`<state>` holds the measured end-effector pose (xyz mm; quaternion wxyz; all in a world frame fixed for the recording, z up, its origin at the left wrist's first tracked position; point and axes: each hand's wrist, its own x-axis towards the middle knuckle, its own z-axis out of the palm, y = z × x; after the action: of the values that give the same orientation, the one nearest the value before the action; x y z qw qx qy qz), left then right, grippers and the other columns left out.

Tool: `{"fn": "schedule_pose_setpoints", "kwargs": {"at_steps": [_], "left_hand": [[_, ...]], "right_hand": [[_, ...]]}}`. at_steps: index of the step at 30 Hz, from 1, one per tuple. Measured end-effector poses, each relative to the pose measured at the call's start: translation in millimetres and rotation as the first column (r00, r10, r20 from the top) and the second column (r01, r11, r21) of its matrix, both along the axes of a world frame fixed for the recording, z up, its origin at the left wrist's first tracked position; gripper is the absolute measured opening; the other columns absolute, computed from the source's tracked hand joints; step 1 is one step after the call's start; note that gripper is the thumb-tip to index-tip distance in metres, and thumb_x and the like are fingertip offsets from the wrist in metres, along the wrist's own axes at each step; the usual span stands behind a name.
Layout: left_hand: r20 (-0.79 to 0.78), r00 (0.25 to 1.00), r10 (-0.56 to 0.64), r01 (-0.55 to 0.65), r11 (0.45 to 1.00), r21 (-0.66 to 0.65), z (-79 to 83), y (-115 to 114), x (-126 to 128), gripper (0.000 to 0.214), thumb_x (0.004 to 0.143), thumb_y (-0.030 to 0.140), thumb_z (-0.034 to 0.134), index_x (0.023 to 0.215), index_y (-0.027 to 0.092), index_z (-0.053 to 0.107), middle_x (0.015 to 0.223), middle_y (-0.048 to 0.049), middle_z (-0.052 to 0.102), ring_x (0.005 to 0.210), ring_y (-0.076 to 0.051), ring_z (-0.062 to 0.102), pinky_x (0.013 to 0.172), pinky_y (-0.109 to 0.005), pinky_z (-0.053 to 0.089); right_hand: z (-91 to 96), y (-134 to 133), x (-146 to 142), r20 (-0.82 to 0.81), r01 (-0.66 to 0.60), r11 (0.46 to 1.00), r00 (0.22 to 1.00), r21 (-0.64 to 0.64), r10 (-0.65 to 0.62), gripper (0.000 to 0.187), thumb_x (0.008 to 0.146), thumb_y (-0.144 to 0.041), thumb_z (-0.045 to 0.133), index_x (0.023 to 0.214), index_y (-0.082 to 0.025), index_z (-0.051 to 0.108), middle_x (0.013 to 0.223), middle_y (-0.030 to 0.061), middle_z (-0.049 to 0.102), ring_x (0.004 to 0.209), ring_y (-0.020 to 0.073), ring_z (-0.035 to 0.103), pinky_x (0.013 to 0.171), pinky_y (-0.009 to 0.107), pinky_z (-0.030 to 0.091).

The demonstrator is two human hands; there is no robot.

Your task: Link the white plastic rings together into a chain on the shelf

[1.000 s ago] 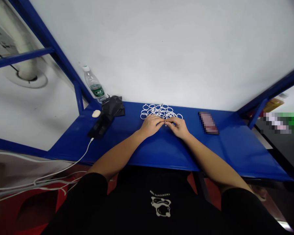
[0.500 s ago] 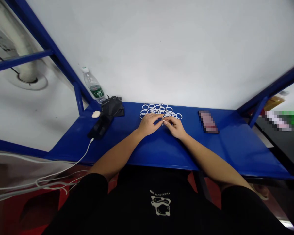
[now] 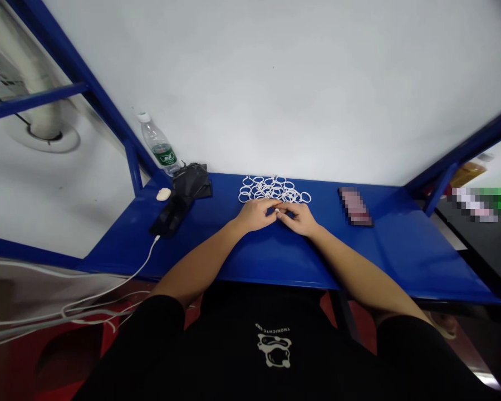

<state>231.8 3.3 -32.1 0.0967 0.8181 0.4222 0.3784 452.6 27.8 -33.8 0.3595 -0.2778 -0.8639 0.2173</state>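
Observation:
Fingertips meeting over the blue tabletop, my left hand and my right hand pinch together at a small white piece. Most of that piece is hidden by the fingers, so its full shape cannot be made out. Just beyond the hands lies a cluster of thin white rings, some flat and apart, others overlapping in a heap. Small nubs show on a few of the rings. The near edge of the cluster comes right up to my fingers.
On the blue table, a phone lies to the right. Leftward are a black pouch or bag, an open black case with a white cable, a small pale object and a plastic bottle. A white wall stands behind.
My hands have drawn slightly nearer to me, uncovering more of the rings. The fingers have shifted around the small white piece; the rings appear unmoved.

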Motion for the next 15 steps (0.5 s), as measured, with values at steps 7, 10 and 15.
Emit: {"fn": "schedule_pose_setpoints", "kwargs": {"at_steps": [7, 10, 15], "left_hand": [[-0.049, 0.999, 0.004, -0.004, 1.0, -0.011, 2.0, -1, 1, 0.024, 0.091, 0.019, 0.065, 0.109, 0.024, 0.081, 0.085, -0.0009, 0.078, 0.076, -0.016, 0.071, 0.073, -0.029, 0.054], [-0.139, 0.989, -0.05, 0.039, 0.996, -0.081, -1.3, 2, 1, 0.018, 0.092, 0.02, 0.065, 0.098, 0.024, 0.081, 0.086, -0.0011, 0.079, 0.078, -0.017, 0.072, 0.075, -0.03, 0.054], [-0.245, 0.957, -0.157, 0.104, 0.971, -0.215, -3.1, 4, -1, 0.019, 0.097, 0.02, 0.062, 0.091, 0.023, 0.08, 0.092, -0.0021, 0.079, 0.082, -0.018, 0.072, 0.076, -0.031, 0.052]], "right_hand": [[5.7, 3, 4, 0.04, 0.064, 0.985, 0.997, 0.161, -0.072, 0.032, 0.105, -0.047, 0.055, 0.106, -0.025, 0.079, 0.093, 0.0055, 0.082, 0.085, 0.0214, 0.075, 0.083, 0.036, 0.059], [9.0, 10, 10, 0.042, 0.145, 0.975, 0.987, 0.169, -0.154, 0.033, 0.107, -0.045, 0.054, 0.107, -0.024, 0.079, 0.1, 0.0078, 0.081, 0.091, 0.0236, 0.075, 0.085, 0.037, 0.057], [5.4, 28, 22, 0.134, 0.376, 0.916, 0.91, 0.138, -0.394, 0.026, 0.103, -0.04, 0.061, 0.108, -0.022, 0.079, 0.105, 0.0104, 0.079, 0.092, 0.026, 0.072, 0.08, 0.038, 0.056]]}}
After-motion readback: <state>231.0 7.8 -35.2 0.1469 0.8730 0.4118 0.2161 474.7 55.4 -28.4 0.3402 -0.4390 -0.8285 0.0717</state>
